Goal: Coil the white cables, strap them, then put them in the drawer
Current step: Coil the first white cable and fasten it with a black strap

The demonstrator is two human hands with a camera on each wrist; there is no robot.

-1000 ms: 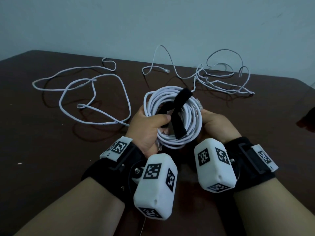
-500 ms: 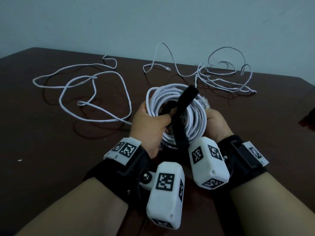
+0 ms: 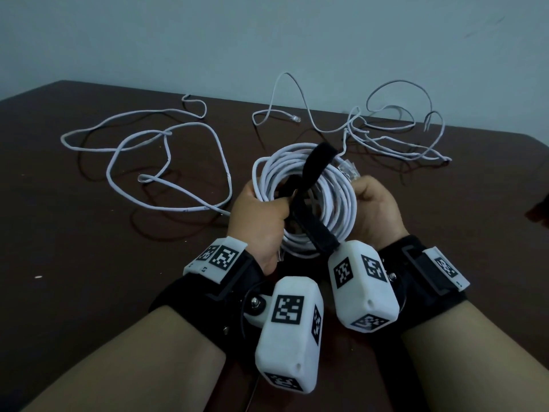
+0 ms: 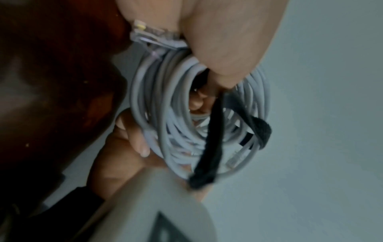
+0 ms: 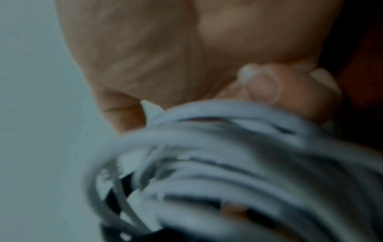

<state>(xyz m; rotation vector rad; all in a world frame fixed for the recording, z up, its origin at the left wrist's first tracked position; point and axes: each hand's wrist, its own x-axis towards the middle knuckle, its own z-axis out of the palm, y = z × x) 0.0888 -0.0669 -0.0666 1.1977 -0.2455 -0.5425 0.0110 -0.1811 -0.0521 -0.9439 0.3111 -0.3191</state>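
Note:
A coiled white cable (image 3: 332, 185) (image 4: 163, 114) (image 5: 228, 147) is held upright above the brown table between both hands. My left hand (image 3: 261, 215) grips the coil's left side, its thumb pressing a black strap (image 3: 312, 179) (image 4: 213, 131) that runs over the top of the coil and hangs down through the middle. My right hand (image 3: 374, 209) grips the coil's right side, near a clear plug (image 3: 349, 169) at the top. Two more white cables lie loose on the table: one at the left (image 3: 166, 162), one tangled at the back right (image 3: 395, 135).
The brown table (image 3: 74, 263) runs back to a pale wall (image 3: 267, 40). A dark object (image 3: 540, 212) shows at the right edge. No drawer is in view. The right wrist view is blurred.
Both hands have shifted slightly with the coil, and the strap's lower end now hangs further down, toward the right wrist camera.

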